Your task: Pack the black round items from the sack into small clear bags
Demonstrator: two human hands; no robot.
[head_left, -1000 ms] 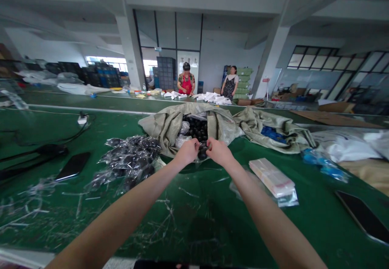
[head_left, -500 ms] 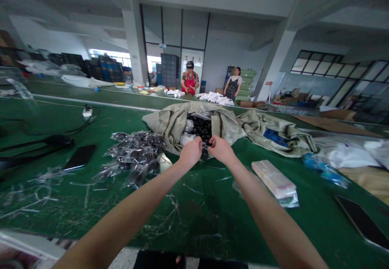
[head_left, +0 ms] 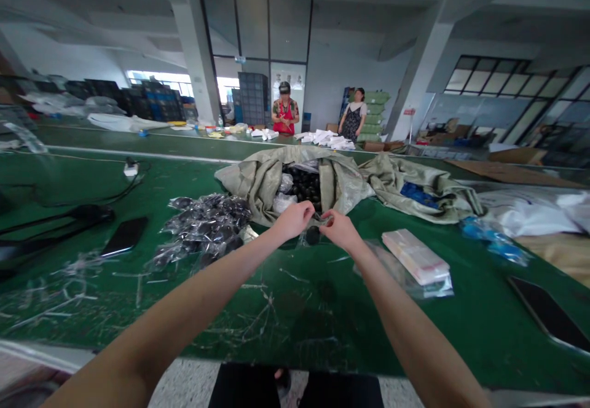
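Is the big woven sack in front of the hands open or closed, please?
Open. The woven sack lies on the green table with its mouth gaping towards the hands, and small black parts show inside.

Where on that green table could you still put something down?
Bare green table lies between the forearms, below both hands. Crowded spots: the bagged pile left, open sack ahead, stack of clear bags right, and a phone near the right edge.

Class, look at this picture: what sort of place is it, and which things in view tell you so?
Probably a factory packing hall. Long green worktables fill it, an open sack holds small black parts, bagged ones lie in a pile, and both hands pinch a clear bag around one.
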